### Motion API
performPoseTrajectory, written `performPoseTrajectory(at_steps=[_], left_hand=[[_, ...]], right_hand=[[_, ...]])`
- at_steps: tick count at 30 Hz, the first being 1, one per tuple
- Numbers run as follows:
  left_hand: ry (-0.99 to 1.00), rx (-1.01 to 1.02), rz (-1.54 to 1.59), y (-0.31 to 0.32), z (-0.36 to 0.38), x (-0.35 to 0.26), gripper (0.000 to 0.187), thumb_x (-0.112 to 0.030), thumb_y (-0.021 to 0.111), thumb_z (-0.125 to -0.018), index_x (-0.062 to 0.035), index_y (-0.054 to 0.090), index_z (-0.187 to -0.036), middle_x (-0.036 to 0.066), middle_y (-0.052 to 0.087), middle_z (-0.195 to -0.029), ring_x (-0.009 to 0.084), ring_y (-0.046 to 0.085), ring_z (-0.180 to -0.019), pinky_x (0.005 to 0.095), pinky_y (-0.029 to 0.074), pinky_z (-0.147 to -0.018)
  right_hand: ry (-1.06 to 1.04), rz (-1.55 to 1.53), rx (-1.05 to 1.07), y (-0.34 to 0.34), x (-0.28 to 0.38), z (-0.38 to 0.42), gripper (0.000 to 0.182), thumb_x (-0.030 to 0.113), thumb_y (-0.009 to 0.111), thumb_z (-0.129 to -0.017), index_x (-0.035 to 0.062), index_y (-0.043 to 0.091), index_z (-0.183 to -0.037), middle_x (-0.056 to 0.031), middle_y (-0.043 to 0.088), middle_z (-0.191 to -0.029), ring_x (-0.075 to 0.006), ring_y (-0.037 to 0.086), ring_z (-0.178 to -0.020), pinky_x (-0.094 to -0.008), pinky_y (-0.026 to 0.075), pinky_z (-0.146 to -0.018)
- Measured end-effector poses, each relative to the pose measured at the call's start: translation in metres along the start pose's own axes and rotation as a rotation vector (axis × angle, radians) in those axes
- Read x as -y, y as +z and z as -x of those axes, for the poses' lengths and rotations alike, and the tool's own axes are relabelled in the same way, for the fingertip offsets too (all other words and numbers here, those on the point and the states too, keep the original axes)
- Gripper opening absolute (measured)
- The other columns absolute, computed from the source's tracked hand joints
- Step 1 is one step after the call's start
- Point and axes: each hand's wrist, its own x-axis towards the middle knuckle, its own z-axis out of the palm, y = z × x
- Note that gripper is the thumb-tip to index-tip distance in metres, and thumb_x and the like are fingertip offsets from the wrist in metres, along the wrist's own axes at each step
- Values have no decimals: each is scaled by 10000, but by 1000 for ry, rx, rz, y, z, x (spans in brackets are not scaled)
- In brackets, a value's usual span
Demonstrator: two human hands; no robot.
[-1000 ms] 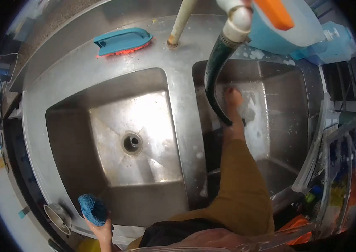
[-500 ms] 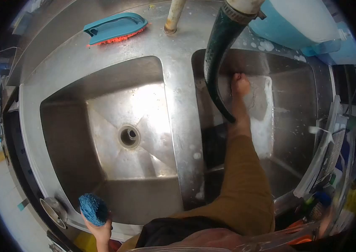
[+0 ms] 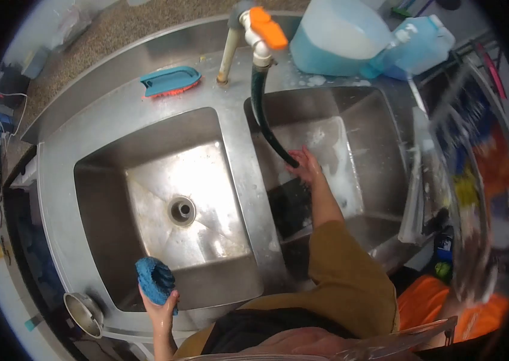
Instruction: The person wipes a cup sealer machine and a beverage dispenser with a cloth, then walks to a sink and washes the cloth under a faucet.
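Observation:
My left hand [image 3: 161, 310] is closed around a crumpled blue scrubbing cloth [image 3: 156, 279], held up over the near left corner of the left basin [image 3: 107, 219]. In the right basin [image 3: 380, 153], my right hand [image 3: 307, 167] is beside the lower end of a dark green hose [image 3: 261, 114], its fingers spread. Whether the fingers touch the hose tip cannot be made out. A dark patch lies in the basin below that hand, and whitish suds or wet marks show on the basin floor.
Behind the left basin lies a teal scrub brush [image 3: 171, 82] with red bristles. An orange-handled valve [image 3: 268, 29] tops the hose. Jugs of blue liquid [image 3: 338, 39] stand at the back right. A small metal pot [image 3: 84, 314] sits at the left front, and a cluttered rack [image 3: 477, 174] at the right.
My right hand has drawn back from the far side of the basin to the hose end, its fingers now spread. My left hand has risen slightly with the cloth. The view has shifted.

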Motion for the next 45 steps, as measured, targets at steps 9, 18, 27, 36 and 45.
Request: performPoseTrajectory(at_steps=[9,18,27,36,45], left_hand=[[37,466,-3,17,-24,-3,677,-171,740,-655,5,405,-1216,132,525,-1108,221,534,-980,320,437,-836],[394,465,-806,78,-63,30,758,-338,757,-522,41,456,-1105,222,593,-972,331,592,-895,372,472,-777],[333,601,-778,81,-62,32,865,-414,761,-492,21,386,-1139,220,592,-970,349,583,-911,369,469,-776],[381,638,-530,87,-87,30,612,-279,733,-522,-13,513,-1027,191,603,-966,307,597,-895,362,471,-768],[440,718,-411,117,-104,47,637,-310,790,-524,-5,535,-1022,171,609,-928,259,609,-832,335,480,-736]], right_hand=[[-319,1329,-138,99,-4,91,408,288,567,-829,18,533,-1132,-130,602,-1053,-260,566,-975,-374,428,-840],[-362,1432,-412,162,-53,153,325,271,582,-792,3,624,-972,-198,622,-922,-331,591,-895,-385,446,-792],[-551,1561,-499,263,-128,145,300,263,620,-765,-24,626,-853,-210,619,-790,-320,614,-763,-383,454,-673],[-490,1222,-348,253,-158,91,215,223,650,-728,36,642,-833,-172,633,-788,-327,613,-782,-409,461,-697],[-555,1071,-249,241,-165,95,286,103,720,-634,33,613,-889,-150,631,-783,-288,615,-745,-372,462,-663]])
